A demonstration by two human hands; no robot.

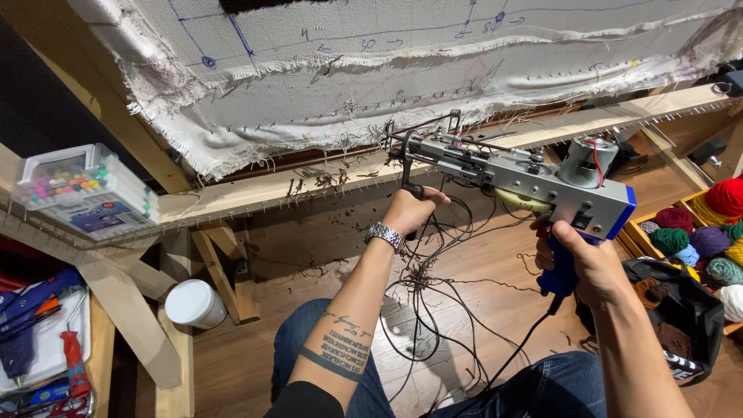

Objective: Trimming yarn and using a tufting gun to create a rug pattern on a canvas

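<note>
Left hand (408,210) wraps its grip round the black front handle of the boxy grey metal tufting gun (518,174), held below the frayed woven cloth (371,70); right hand (584,259) clenches its blue rear handle.

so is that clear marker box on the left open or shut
Shut: the clear marker box has its lid seated flat on top, with the coloured marker caps showing through it.

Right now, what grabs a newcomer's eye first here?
The tufting gun at centre, held up by both hands: left hand on its front handle, right hand on the blue rear handle. Above it hangs frayed white cloth stretched on a wooden frame. Dark yarn trails to the floor, and coloured yarn balls sit at right.
</note>
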